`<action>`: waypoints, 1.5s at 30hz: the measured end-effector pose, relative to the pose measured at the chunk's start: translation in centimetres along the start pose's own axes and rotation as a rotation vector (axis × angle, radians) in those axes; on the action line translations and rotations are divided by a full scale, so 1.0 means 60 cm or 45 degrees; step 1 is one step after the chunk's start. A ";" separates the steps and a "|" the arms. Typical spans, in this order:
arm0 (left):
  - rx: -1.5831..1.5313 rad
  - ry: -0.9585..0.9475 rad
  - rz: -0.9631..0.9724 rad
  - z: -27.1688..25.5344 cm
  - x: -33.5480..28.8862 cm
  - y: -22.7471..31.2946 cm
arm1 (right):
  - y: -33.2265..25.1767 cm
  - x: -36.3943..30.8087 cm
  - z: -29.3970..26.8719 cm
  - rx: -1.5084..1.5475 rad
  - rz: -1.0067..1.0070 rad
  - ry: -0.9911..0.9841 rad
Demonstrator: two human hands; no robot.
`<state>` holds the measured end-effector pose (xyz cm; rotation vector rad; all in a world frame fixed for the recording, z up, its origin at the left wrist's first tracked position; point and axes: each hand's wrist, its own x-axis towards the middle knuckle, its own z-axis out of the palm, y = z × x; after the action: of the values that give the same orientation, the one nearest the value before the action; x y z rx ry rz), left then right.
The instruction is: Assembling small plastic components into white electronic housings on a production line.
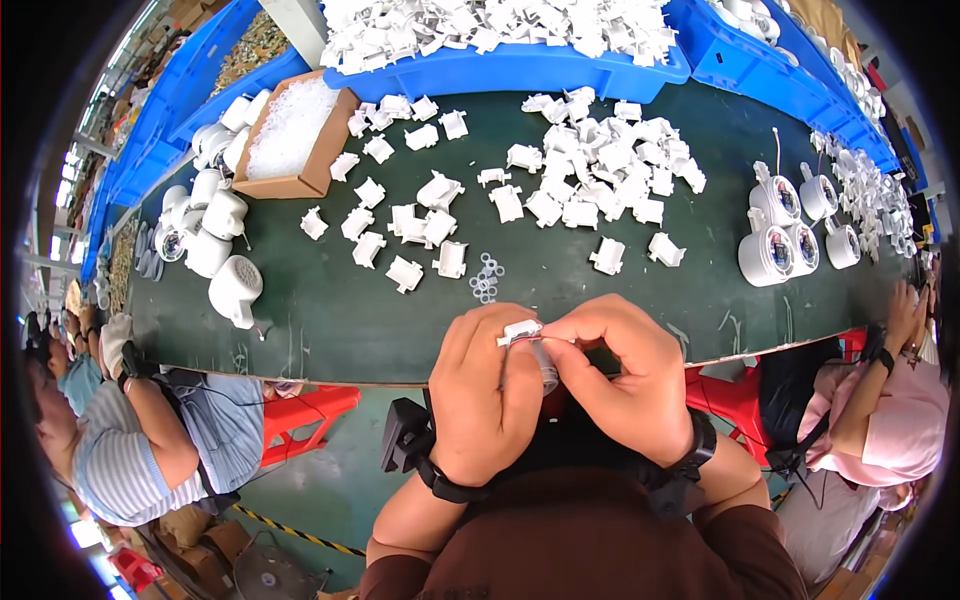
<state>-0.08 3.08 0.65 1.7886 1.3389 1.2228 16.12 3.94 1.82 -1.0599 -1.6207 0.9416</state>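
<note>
My left hand (480, 385) is closed around a small white plastic housing (520, 331), held just past the table's near edge. A thin red wire (530, 338) runs along the housing to the pinched thumb and forefinger of my right hand (630, 370). Below the fingertips, between both hands, shows a translucent cylindrical piece (548, 368); what supports it is hidden. Several small grey rings (487, 278) lie on the table just beyond my hands. Loose white housings (451, 260) of a similar kind are scattered farther off, with a larger heap (620, 165) to the right.
Across the dark green table (340, 330) stand a blue bin (500, 75) of white parts and a cardboard box (283, 188) of clear pieces. White rounded units (236, 285) are at left, round white units with wires (768, 255) at right. Co-workers sit either side near red stools (310, 405).
</note>
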 end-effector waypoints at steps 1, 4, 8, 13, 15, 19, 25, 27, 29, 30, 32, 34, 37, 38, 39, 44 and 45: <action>0.000 -0.003 -0.002 0.000 -0.001 0.000 | 0.001 -0.002 0.003 0.105 0.091 0.033; 0.018 -0.028 0.047 -0.001 0.000 0.001 | -0.004 -0.006 0.005 0.108 0.159 0.072; 0.074 -0.090 0.127 0.000 0.003 0.000 | -0.015 -0.014 0.004 -0.012 0.171 0.066; 0.060 -0.076 0.135 -0.002 0.001 -0.001 | -0.013 -0.017 0.007 0.099 0.247 0.097; 0.074 -0.088 0.083 -0.006 0.001 0.004 | -0.015 -0.011 -0.003 0.097 0.244 0.020; 0.047 -0.067 0.057 -0.010 0.000 0.003 | -0.003 0.015 -0.058 -0.125 0.041 -0.147; -0.064 -0.020 -0.011 -0.015 -0.004 -0.006 | 0.033 0.069 -0.109 -1.040 -0.430 -0.206; -0.144 0.003 -0.034 -0.015 -0.004 -0.010 | 0.043 0.070 -0.113 -1.076 -0.446 -0.436; -0.177 0.004 -0.050 -0.017 -0.005 -0.012 | 0.043 0.066 -0.105 -1.048 -0.488 -0.423; -0.222 -0.004 -0.063 -0.017 -0.006 -0.012 | 0.034 0.057 -0.094 -0.843 -0.243 -0.354; -0.273 -0.029 -0.098 -0.016 -0.009 -0.011 | 0.016 0.042 -0.068 -0.262 0.229 -0.230; -0.375 -0.082 -0.164 -0.013 -0.015 -0.009 | 0.013 0.020 -0.051 0.170 0.452 -0.312; -0.303 -0.044 -0.097 -0.011 -0.022 -0.009 | 0.019 0.006 -0.023 0.420 0.542 -0.302; -0.301 -0.045 -0.100 -0.013 -0.024 -0.009 | 0.019 0.007 -0.018 0.239 0.349 -0.233; -0.321 -0.044 -0.129 -0.014 -0.025 -0.008 | 0.017 0.007 -0.015 0.058 0.156 -0.162; -0.463 -0.001 -0.186 -0.013 -0.024 -0.005 | 0.003 0.010 -0.007 -0.361 -0.118 -0.123; -0.413 0.064 -0.198 -0.013 -0.023 -0.006 | -0.003 0.008 -0.009 -0.358 -0.119 -0.125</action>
<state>-1.03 1.82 0.20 1.4109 1.2022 1.3209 16.49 4.38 2.27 -1.1284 -1.9081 0.7275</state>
